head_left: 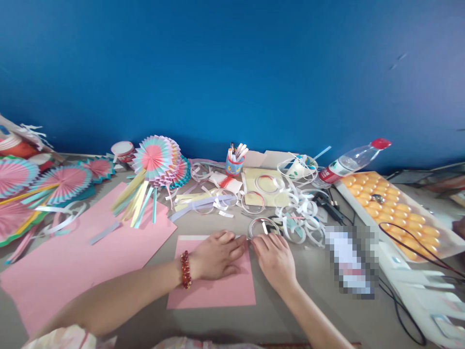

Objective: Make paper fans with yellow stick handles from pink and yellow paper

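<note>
A sheet of pink paper lies on the table in front of me, with a narrow white strip along its far edge. My left hand, with a red bead bracelet at the wrist, rests palm down on this sheet. Its fingers are spread and slightly bent, reaching toward the far right corner. Just right of that corner is my right hand, its fingers bent and pressed together, tips close to the strip's end. What those fingertips pinch, if anything, is hidden.
Larger pink sheets lie at left, under a pleated paper fan. Curled white strips, tape rolls and a pen cup stand behind my hands. At right are a plastic bottle, an orange-domed tray and cables.
</note>
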`<action>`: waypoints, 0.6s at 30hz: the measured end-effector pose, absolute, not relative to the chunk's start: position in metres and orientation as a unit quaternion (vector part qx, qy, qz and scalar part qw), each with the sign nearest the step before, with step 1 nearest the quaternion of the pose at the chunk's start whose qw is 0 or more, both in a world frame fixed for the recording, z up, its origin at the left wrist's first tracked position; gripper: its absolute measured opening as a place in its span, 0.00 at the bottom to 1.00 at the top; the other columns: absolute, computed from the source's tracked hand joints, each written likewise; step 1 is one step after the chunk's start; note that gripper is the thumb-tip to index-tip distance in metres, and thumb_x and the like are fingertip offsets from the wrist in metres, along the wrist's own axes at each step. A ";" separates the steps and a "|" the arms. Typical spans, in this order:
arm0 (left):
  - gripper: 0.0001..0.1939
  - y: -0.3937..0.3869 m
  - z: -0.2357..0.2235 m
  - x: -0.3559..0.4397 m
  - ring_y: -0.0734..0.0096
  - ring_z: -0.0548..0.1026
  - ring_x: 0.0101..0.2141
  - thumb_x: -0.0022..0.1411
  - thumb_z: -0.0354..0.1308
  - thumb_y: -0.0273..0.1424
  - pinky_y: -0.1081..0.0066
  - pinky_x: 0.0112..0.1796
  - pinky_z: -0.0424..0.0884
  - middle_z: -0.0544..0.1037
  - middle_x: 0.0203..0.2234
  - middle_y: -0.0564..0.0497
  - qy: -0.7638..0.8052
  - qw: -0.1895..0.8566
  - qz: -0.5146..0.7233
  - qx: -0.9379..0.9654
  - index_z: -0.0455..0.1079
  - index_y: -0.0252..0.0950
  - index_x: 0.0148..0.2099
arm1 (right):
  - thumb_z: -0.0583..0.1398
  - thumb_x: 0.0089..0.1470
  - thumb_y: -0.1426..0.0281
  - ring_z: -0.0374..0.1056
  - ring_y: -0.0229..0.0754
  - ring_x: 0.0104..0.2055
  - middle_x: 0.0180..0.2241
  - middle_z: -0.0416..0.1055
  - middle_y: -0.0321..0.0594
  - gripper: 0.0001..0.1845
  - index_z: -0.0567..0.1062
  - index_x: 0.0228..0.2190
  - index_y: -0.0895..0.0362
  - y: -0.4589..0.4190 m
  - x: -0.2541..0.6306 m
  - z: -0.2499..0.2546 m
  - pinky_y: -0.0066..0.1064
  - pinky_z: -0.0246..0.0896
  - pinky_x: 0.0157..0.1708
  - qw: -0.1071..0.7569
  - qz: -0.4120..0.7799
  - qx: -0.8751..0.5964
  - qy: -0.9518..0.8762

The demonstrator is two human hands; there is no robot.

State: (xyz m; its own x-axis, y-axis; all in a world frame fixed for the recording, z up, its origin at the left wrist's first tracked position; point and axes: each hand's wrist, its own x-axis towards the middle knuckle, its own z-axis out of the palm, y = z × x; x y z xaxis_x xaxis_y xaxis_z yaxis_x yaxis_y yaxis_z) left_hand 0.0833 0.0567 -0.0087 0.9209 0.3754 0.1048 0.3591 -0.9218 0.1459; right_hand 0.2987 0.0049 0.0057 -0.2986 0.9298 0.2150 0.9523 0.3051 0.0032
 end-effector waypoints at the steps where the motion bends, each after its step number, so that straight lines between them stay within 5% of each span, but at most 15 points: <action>1: 0.28 0.056 -0.010 0.083 0.57 0.64 0.54 0.69 0.48 0.50 0.60 0.56 0.57 0.64 0.63 0.44 0.189 0.063 0.066 0.978 0.63 0.35 0.61 | 0.54 0.64 0.74 0.63 0.44 0.37 0.31 0.73 0.40 0.12 0.74 0.31 0.56 0.005 0.299 0.005 0.35 0.52 0.43 0.092 -0.061 -0.588 -0.801; 18: 0.29 0.054 -0.011 0.082 0.53 0.63 0.55 0.70 0.47 0.49 0.58 0.56 0.57 0.60 0.66 0.46 0.194 0.050 0.052 0.978 0.64 0.34 0.61 | 0.53 0.66 0.72 0.65 0.44 0.39 0.33 0.73 0.41 0.11 0.73 0.33 0.57 0.012 0.315 0.001 0.35 0.55 0.45 0.168 0.047 -0.593 -0.786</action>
State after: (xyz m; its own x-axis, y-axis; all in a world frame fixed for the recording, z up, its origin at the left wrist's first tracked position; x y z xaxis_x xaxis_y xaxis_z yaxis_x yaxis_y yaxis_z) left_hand 0.0817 0.0543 -0.0113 0.9190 0.3857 0.0816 0.3754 -0.9194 0.1177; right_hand 0.3147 0.0124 0.0011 -0.2403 0.9481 0.2084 0.9161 0.2925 -0.2743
